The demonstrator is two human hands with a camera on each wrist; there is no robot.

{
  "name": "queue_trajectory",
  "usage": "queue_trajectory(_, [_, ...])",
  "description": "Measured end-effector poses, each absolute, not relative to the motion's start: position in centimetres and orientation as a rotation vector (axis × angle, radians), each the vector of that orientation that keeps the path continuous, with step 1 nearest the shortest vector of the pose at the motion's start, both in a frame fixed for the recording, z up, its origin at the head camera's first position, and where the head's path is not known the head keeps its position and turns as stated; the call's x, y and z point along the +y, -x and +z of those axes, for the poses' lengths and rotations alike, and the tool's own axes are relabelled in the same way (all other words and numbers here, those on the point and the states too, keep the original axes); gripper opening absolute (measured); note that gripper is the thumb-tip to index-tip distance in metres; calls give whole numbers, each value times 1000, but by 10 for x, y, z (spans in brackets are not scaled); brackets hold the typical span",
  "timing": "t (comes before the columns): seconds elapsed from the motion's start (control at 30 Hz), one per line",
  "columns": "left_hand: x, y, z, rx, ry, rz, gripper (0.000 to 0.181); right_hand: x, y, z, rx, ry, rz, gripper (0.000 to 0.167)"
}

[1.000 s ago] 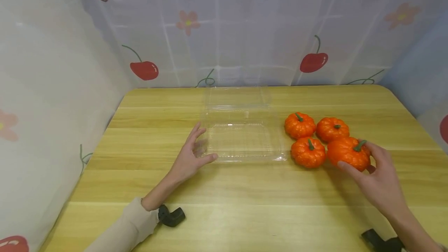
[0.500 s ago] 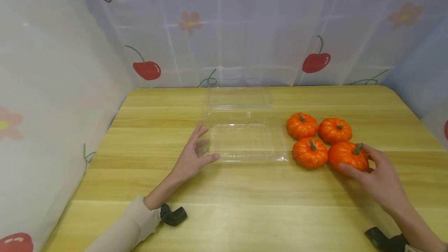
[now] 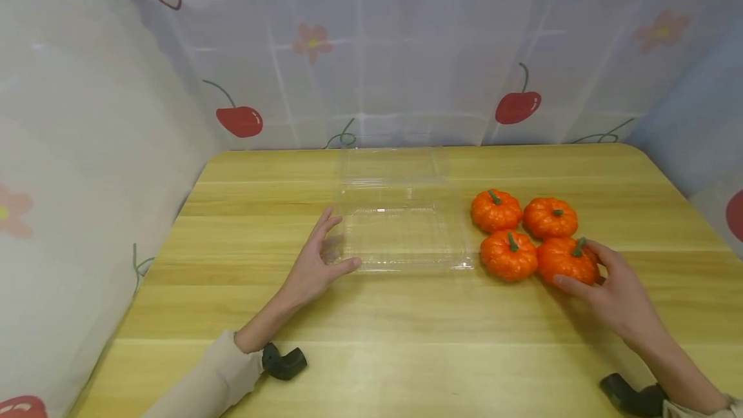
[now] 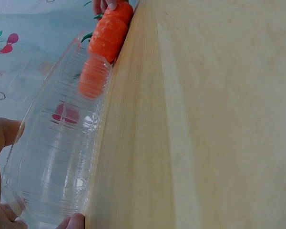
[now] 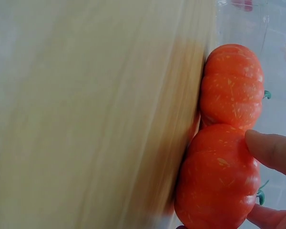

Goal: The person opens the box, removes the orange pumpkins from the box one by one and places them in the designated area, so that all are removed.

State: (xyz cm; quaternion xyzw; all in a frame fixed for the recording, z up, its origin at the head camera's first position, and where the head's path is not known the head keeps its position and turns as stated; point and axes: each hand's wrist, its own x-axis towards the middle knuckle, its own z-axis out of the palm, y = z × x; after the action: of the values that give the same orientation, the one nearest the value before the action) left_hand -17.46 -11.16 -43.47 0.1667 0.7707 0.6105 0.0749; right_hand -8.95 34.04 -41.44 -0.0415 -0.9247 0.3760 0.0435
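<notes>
My right hand (image 3: 621, 295) holds the front-right orange mini pumpkin (image 3: 564, 262), thumb on its near side and fingers at its right. That pumpkin sits on the table against the front-left pumpkin (image 3: 508, 257). Behind these two are the back-left pumpkin (image 3: 495, 211) and the back-right pumpkin (image 3: 549, 219), all with green stems. A clear plastic clamshell box (image 3: 400, 263) lies with its lid folded back, left of the pumpkins. My left hand (image 3: 310, 273) is at the box's left side, its fingers and thumb spread about the near-left corner; the left wrist view shows fingertips (image 4: 75, 222) beside the rim.
The wooden table (image 3: 395, 353) ends at a printed cloth backdrop (image 3: 395, 69) just behind the box lid. More cloth (image 3: 87, 147) hangs along the left side. Black wrist mounts (image 3: 284, 363) stick out from both forearms.
The pumpkin in my right hand has come down and slightly left, to rest beside the front-left one, its stem now more upright. My left hand has stayed at the box.
</notes>
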Motion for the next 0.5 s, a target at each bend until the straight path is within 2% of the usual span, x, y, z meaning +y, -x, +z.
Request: queue_trajectory(0.5, [-112,176,-435,2301,-511,1850,86,341,92,-414,-2827,129,1205,82])
